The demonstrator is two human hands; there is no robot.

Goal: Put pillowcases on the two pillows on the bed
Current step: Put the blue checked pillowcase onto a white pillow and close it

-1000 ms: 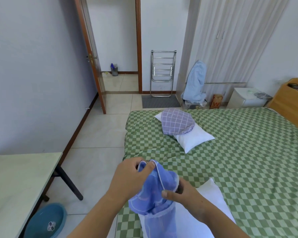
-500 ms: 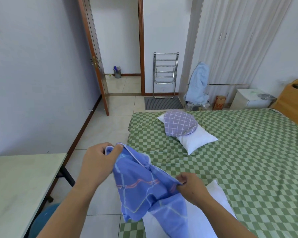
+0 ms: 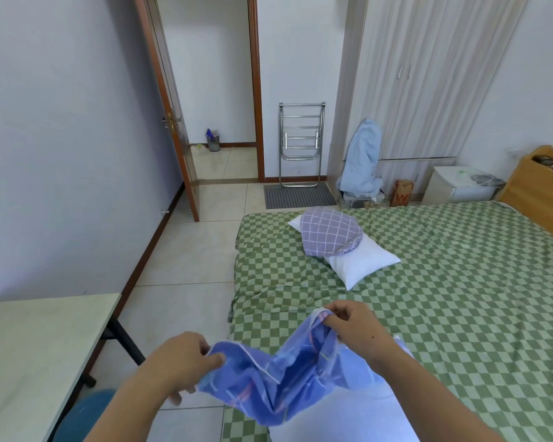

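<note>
On the green checked bed [image 3: 428, 314] a bare white pillow [image 3: 361, 266] lies under a folded lilac checked pillowcase [image 3: 331, 231], while nearer, over another white pillow [image 3: 348, 416], the left hand [image 3: 179, 362] and right hand [image 3: 355, 327] each pinch the blue pillowcase [image 3: 275, 384].

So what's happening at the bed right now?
A person holds a blue pillowcase stretched between both hands: the left hand pinches one edge, the right hand pinches the other. It hangs over a bare white pillow at the near edge of the green checked bed, not yet pulled on. Farther off, a second white pillow lies with a purple checked pillowcase on top.
</note>
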